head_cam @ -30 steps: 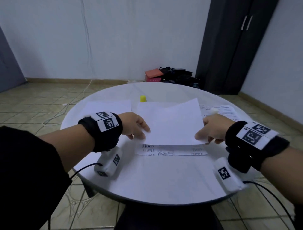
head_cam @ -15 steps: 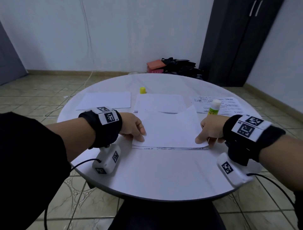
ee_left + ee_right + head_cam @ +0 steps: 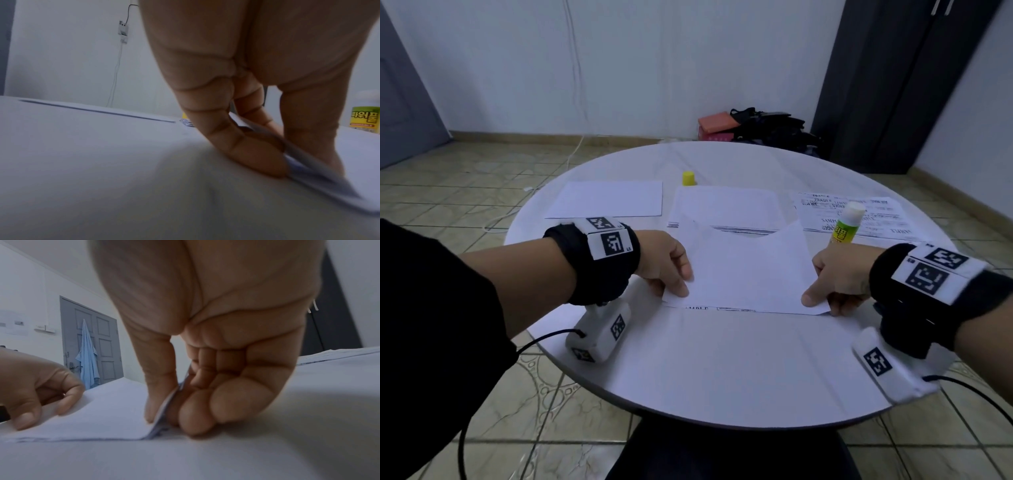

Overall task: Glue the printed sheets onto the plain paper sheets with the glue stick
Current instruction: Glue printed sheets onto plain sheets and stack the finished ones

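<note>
The left grip (image 3: 667, 266) and right grip (image 3: 835, 278) are each pinching a near corner of the white sheet (image 3: 748, 270), thumbs on top, fingers curled under, lowering it onto a printed sheet (image 3: 722, 309) at the middle of the round desk (image 3: 722, 370). The glue stick (image 3: 846, 223) is standing upright just beyond the right grip; its yellow cap (image 3: 689, 178) is sitting farther back.

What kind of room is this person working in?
Probably a room in a home: a round white table on a tiled floor, a dark wardrobe in the corner, and a blue garment hanging on a grey panelled door.
</note>
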Action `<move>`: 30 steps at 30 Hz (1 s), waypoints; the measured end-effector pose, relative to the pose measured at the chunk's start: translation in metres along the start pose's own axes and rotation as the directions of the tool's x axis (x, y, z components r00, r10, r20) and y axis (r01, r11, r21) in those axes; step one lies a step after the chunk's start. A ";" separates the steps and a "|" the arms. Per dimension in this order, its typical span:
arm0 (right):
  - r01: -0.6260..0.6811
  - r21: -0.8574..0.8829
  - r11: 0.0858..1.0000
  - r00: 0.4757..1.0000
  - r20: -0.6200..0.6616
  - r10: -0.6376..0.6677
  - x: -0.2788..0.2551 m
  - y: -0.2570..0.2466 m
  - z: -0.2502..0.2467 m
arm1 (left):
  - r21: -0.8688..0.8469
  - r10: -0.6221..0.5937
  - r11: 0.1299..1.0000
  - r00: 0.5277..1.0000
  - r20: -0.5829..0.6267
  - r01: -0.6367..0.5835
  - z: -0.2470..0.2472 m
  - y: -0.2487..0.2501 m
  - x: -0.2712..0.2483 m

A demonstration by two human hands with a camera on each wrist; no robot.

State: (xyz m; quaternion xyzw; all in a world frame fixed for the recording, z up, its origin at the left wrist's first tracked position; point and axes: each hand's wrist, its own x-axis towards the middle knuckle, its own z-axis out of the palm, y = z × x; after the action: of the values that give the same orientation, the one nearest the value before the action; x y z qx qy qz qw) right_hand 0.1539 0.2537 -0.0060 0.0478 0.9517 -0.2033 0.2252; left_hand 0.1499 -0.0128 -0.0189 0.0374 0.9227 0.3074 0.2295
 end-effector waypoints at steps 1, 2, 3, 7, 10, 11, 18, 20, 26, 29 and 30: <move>0.001 0.002 1.000 1.000 -0.005 -0.001 0.001 0.000 0.000 | 0.004 -0.002 1.000 1.000 -0.003 0.002 0.000 0.000 -0.001; 0.001 0.004 1.000 1.000 -0.007 -0.001 0.001 0.000 0.001 | 0.007 -0.005 1.000 1.000 -0.003 0.005 0.000 0.001 -0.001; 0.001 0.006 1.000 1.000 -0.007 -0.001 0.001 0.001 0.001 | 0.010 -0.008 1.000 1.000 -0.001 0.008 0.000 0.001 -0.002; 0.003 0.016 1.000 1.000 -0.020 -0.002 0.001 0.002 0.002 | 0.012 -0.011 1.000 1.000 0.001 0.011 0.000 0.001 -0.004; 0.008 0.020 1.000 0.999 -0.035 -0.007 0.000 0.002 0.003 | 0.007 -0.010 1.000 1.000 -0.001 0.010 0.000 0.000 -0.005; 0.008 0.021 1.000 0.999 -0.038 -0.007 0.000 0.002 0.003 | 0.007 -0.009 1.000 1.000 -0.001 0.009 0.000 0.000 -0.006; 0.010 0.025 1.000 0.999 -0.049 -0.009 -0.003 0.001 0.005 | 0.000 -0.010 1.000 1.000 0.002 0.010 -0.001 -0.001 -0.007; 0.009 0.021 1.000 0.999 -0.053 -0.008 -0.003 0.001 0.005 | 0.003 -0.010 1.000 1.000 0.002 0.010 -0.001 -0.001 -0.007; 0.010 0.016 1.000 0.998 -0.057 -0.010 -0.002 0.002 0.006 | 0.003 -0.003 1.000 1.000 0.000 0.003 0.000 0.000 -0.006; 0.011 0.012 1.000 0.999 -0.053 -0.010 -0.002 0.001 0.006 | 0.014 -0.001 1.000 1.000 -0.001 0.001 0.000 0.000 -0.005; 0.011 0.011 1.000 0.999 -0.054 -0.010 -0.002 0.001 0.006 | 0.018 -0.003 1.000 1.000 -0.001 0.003 0.000 0.000 -0.005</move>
State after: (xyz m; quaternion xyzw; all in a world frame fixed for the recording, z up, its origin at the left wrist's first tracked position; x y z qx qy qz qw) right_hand 0.1581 0.2526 -0.0104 0.0494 0.9565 -0.2083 0.1983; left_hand 0.1548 -0.0143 -0.0170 0.0381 0.9257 0.2988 0.2290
